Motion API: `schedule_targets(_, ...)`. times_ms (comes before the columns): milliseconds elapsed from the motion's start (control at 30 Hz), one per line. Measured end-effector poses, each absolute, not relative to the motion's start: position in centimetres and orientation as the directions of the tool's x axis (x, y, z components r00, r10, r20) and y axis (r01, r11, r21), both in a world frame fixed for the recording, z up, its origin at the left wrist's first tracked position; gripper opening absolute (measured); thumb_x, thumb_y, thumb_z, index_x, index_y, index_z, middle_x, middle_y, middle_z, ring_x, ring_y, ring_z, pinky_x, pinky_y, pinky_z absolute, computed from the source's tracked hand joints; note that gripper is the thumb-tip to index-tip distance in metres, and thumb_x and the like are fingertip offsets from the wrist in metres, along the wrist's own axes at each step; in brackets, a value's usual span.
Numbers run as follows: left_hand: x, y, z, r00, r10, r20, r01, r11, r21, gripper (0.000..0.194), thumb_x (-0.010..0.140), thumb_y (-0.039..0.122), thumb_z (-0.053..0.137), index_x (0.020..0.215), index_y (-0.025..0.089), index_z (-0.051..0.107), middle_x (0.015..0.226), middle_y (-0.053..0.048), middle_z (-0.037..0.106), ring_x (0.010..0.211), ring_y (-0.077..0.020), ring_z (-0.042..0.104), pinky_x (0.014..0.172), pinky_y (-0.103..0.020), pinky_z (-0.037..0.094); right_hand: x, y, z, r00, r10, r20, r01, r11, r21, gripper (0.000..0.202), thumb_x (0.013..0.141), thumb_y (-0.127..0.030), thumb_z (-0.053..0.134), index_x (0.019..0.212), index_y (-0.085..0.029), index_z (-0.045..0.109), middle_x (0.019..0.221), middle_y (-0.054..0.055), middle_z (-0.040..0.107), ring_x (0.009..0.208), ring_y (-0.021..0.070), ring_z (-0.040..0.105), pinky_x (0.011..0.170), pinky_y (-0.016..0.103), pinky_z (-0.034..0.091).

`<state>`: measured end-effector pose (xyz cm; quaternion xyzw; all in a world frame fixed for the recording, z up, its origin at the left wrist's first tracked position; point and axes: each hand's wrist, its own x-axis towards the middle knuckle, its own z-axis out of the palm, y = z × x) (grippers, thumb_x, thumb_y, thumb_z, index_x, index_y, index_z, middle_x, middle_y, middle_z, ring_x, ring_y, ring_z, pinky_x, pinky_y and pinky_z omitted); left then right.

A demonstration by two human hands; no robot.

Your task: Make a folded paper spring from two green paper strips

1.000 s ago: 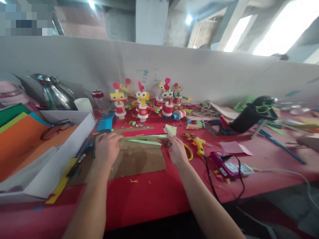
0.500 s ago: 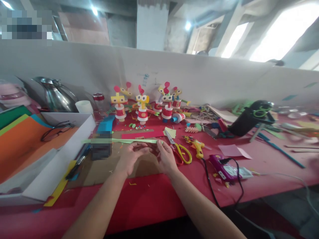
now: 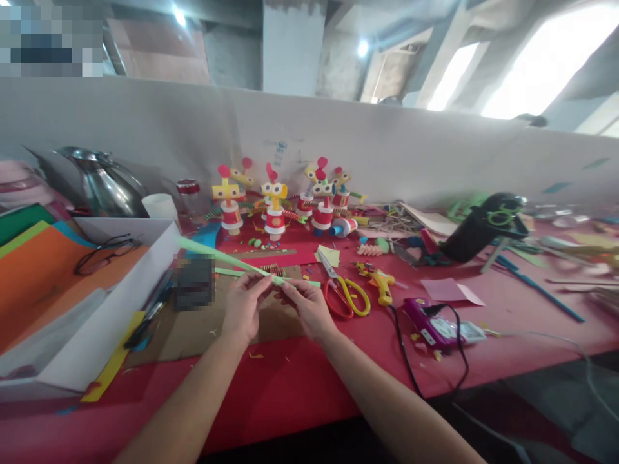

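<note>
A long light green paper strip (image 3: 220,256) rises to the upper left from between my hands. My left hand (image 3: 245,303) pinches it near its lower right end, and the fingers of my right hand (image 3: 307,306) close on that same end, almost touching the left ones. Behind my hands lie a second light green strip (image 3: 227,272) and a small folded paper spring (image 3: 271,269). Under them is a brown cardboard sheet (image 3: 193,338). Scissors with red and yellow handles (image 3: 355,298) rest just right of my right hand.
Several paper cup figures (image 3: 275,222) stand at the back. A white box (image 3: 113,309) with coloured paper is on the left. A yellow glue gun (image 3: 383,287), a purple power strip (image 3: 428,327) with cables and a black holder (image 3: 467,235) are on the right.
The held strip has swung from nearly level to slanting up to the left. My right hand has moved left and closer to my left hand, uncovering more of the second strip and spring.
</note>
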<state>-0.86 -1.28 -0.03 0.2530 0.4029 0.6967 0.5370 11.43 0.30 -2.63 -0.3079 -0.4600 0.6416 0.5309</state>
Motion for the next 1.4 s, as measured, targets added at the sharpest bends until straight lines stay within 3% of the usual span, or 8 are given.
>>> schedule_targets(133,-0.8,-1.1,-0.2,-0.355,0.934,-0.047,-0.526,-0.158,0.836,0.028,0.052,0.02,0.081,0.07,0.015,0.059,0.072,-0.001,0.068,0.071,-0.0115,0.062,0.07,-0.025,0.046,11.6,0.3,-2.6,-0.289,0.955,0.067,-0.386,-0.052,-0.921,0.025,0.071,-0.038,0.072,0.087,-0.018,0.073,0.073,0.003,0.07,0.061,0.0116,0.061,0.062,0.024,0.047)
schedule_targets(400,-1.0,-1.0,-0.4,-0.403,0.911,-0.087,-0.498,-0.139,0.856,0.03,0.048,0.022,0.083,0.06,0.015,0.057,0.059,0.004,0.06,0.058,-0.0089,0.057,0.063,-0.023,0.045,11.7,0.3,-2.3,-0.324,0.946,0.012,-0.323,-0.098,-0.941,0.026,0.068,-0.037,0.074,0.084,-0.017,0.072,0.067,0.002,0.07,0.059,0.012,0.064,0.051,0.019,0.044)
schedule_targets(633,-1.4,-0.7,-0.6,-0.459,0.887,-0.051,-0.432,-0.173,0.885,0.028,0.047,0.022,0.083,0.06,0.015,0.059,0.059,0.003,0.06,0.059,-0.0103,0.058,0.061,-0.024,0.044,11.8,0.1,-1.9,-0.397,0.915,-0.074,-0.36,-0.229,-0.904,0.03,0.065,-0.04,0.076,0.079,-0.015,0.07,0.071,0.005,0.071,0.061,0.0124,0.066,0.053,0.019,0.047)
schedule_targets(1000,-1.1,-0.8,-0.5,-0.448,0.894,-0.009,-0.429,-0.206,0.88,0.029,0.048,0.02,0.083,0.066,0.015,0.061,0.062,0.002,0.064,0.06,-0.0103,0.059,0.062,-0.023,0.045,11.8,0.4,-2.0,-0.37,0.928,-0.046,-0.317,-0.172,-0.933,0.031,0.065,-0.043,0.075,0.078,-0.015,0.07,0.068,0.003,0.07,0.059,0.0112,0.064,0.056,0.02,0.047)
schedule_targets(1167,-0.8,-0.8,-1.0,-0.421,0.905,-0.05,-0.396,-0.134,0.908,0.028,0.046,0.022,0.083,0.063,0.014,0.062,0.06,0.002,0.063,0.061,-0.0117,0.06,0.065,-0.026,0.047,11.6,0.4,-2.0,-0.356,0.932,-0.072,-0.265,-0.175,-0.948,0.031,0.064,-0.045,0.075,0.072,-0.015,0.069,0.062,0.002,0.069,0.052,0.0093,0.061,0.049,0.018,0.043)
schedule_targets(1400,-1.9,-0.6,-0.2,-0.442,0.884,-0.155,-0.522,-0.113,0.845,0.028,0.042,0.019,0.084,0.063,0.012,0.067,0.062,-0.002,0.067,0.061,-0.0118,0.062,0.068,-0.027,0.049,11.9,0.3,-2.2,-0.429,0.9,-0.083,-0.276,-0.218,-0.936,0.03,0.066,-0.041,0.075,0.08,-0.015,0.07,0.061,0.002,0.069,0.05,0.0085,0.061,0.046,0.016,0.043)
